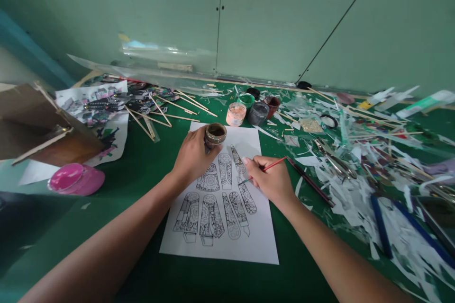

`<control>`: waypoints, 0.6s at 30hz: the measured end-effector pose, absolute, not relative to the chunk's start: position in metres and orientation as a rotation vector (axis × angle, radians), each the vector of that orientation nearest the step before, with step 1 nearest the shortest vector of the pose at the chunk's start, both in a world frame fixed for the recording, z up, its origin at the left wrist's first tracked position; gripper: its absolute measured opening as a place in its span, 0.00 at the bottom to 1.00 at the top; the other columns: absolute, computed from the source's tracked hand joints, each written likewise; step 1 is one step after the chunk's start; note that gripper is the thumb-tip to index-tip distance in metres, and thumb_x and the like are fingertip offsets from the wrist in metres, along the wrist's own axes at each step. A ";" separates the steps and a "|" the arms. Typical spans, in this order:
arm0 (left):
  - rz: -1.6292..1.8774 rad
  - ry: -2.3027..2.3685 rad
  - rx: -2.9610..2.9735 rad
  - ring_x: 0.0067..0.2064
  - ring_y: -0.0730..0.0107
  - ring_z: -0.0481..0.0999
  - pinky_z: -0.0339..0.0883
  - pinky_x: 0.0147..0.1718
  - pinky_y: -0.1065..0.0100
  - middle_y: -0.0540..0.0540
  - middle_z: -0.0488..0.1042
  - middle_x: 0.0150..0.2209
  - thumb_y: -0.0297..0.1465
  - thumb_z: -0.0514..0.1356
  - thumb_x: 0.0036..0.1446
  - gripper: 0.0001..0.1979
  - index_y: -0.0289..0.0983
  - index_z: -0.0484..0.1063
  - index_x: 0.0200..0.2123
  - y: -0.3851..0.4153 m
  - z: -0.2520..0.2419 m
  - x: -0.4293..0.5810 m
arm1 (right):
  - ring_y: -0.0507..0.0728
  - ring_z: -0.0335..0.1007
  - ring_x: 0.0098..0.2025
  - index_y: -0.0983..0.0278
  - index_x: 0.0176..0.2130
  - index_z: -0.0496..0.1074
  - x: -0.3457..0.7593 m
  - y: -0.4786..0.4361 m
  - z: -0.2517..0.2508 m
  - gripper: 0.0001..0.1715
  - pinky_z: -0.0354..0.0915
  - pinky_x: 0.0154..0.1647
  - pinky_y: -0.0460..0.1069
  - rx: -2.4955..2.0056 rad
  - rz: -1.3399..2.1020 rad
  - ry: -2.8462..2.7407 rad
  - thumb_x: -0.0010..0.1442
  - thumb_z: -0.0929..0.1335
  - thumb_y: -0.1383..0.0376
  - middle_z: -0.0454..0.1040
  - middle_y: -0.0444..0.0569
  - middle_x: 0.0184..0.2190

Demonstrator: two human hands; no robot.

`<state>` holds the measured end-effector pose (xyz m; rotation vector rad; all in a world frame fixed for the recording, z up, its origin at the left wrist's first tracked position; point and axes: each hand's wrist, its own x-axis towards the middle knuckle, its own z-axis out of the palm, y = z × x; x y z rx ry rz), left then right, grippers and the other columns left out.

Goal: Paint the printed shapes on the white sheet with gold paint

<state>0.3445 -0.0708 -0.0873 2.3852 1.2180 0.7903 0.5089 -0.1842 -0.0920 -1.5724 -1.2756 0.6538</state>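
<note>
Using a clock face centred on the printed pattern sheet [261,247], flat on the green tabletop [152,162]: reaching in from eight o'clock with the left forearm, hand [192,155] back-up at eleven, fingers curled round the far side of a small paint jar [215,136] and thumb pressed to the near side. Clasping that jar firmly at twelve, by the sheet's top edge; cannot tell resting from lifted.

Reaching in from four o'clock with the right forearm, right hand [273,180] near half past two at the sheet's edge, bent over a thin red-handled paintbrush [274,164]. Pinching it between thumb and fingers, tip slanted toward eight, at a patterned strip [248,198]; cannot tell touching from hovering.

Just past twelve, beyond the sheet: a pink paint pot [236,114] beside a black one [259,113]. At three, near the right hand: a dark pencil-like stick [313,184].
</note>
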 end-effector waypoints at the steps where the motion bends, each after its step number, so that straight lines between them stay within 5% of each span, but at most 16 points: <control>1: 0.791 1.219 2.384 0.50 0.50 0.71 0.67 0.45 0.51 0.39 0.74 0.45 0.31 0.61 0.54 0.21 0.36 0.64 0.51 -0.071 -0.087 0.345 | 0.47 0.56 0.13 0.61 0.13 0.55 0.509 -0.184 -0.092 0.27 0.53 0.15 0.44 -1.581 0.640 -1.285 0.59 0.65 0.59 0.58 0.39 0.09; 18: 0.795 1.206 2.392 0.49 0.51 0.71 0.67 0.46 0.51 0.39 0.74 0.46 0.31 0.61 0.54 0.20 0.37 0.64 0.51 -0.071 -0.087 0.344 | 0.48 0.55 0.14 0.61 0.13 0.55 0.509 -0.185 -0.090 0.27 0.55 0.17 0.44 -1.571 0.632 -1.307 0.59 0.65 0.59 0.58 0.40 0.09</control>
